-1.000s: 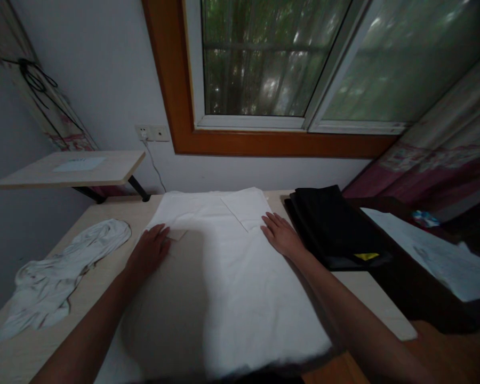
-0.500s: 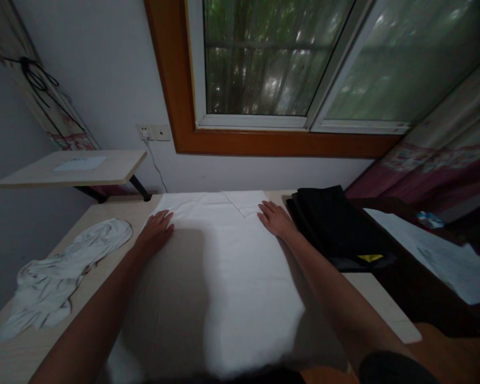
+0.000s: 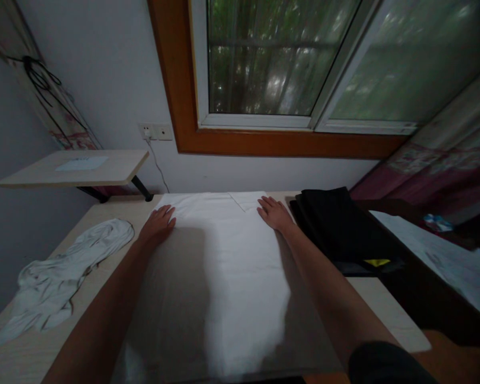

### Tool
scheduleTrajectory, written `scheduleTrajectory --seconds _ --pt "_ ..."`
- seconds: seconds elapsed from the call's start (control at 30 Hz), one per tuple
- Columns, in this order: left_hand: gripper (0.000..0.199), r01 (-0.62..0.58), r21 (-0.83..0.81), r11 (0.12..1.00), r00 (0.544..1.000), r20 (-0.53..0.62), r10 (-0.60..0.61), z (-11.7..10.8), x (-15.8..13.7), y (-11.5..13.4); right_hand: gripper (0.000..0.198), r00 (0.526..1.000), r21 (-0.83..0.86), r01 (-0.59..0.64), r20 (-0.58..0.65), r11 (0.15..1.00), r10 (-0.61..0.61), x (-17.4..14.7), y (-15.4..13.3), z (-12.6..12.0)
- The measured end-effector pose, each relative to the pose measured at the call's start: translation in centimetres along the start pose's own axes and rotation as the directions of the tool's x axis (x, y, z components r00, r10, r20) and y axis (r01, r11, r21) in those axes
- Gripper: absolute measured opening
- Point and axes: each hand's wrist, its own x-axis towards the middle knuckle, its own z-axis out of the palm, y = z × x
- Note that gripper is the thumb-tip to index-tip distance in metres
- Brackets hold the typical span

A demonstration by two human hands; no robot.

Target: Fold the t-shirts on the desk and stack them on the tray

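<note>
A large white cloth (image 3: 232, 256) lies spread over the middle of the table, its far edge close to the wall. Near its far left corner my left hand (image 3: 159, 223) rests flat on it, fingers stretched forward. My right hand (image 3: 274, 213) lies on the far right part, fingers a little apart and palm down. Neither hand grips the fabric. Between them a dark diagonal line, a seam or fold edge, shows on the cloth. Shadows from my arms and body cover much of its near part.
A crumpled white cloth (image 3: 76, 272) lies on the left of the wooden table (image 3: 388, 298). Folded black fabric (image 3: 336, 224) sits at the right. A small raised shelf (image 3: 116, 165) stands at back left, below a wall socket (image 3: 156, 132). The window (image 3: 264, 64) is ahead.
The view has shifted slightly. My right hand has slid a little farther toward the cloth's far edge; my left hand stays almost in place, still flat.
</note>
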Motion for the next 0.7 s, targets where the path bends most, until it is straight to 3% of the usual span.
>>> scheduleTrajectory --seconds 0.17,0.33,0.43,0.5,0.63,0.7 --pt "0.056 0.029 -0.002 1.0 1.0 0.003 -0.029 0.1 -1.1 0.0 0.052 0.999 -0.028 -0.032 -0.025 0.999 0.031 -1.0 -0.6 -0.3" --pt "0.053 0.117 -0.015 0.993 0.993 -0.027 -0.118 -0.9 -2.0 1.4 0.049 0.983 -0.018 -0.149 -0.107 0.989 0.147 -2.7 -2.9 -1.0" --pt "0.048 0.195 -0.051 0.98 0.976 -0.093 -0.199 -1.9 -1.1 4.3 0.05 0.968 0.047 -0.176 -0.175 0.983 0.181 -2.9 -6.5 -1.4" --pt "0.047 0.182 -0.093 0.979 0.964 -0.179 -0.197 -2.1 0.0 7.1 0.053 0.97 0.122 -0.132 -0.187 0.984 0.153 -2.6 -9.9 -1.3" --pt "0.051 0.126 -0.156 0.98 0.96 -0.228 -0.16 -1.2 1.2 13.1 0.06 0.984 0.256 -0.016 -0.168 0.966 0.061 -2.1 -17.0 0.3" --pt "0.054 0.123 -0.194 0.973 0.956 -0.239 -0.169 -0.4 0.9 15.0 0.061 0.979 0.303 0.015 -0.199 0.953 0.048 -2.3 -19.2 1.4"
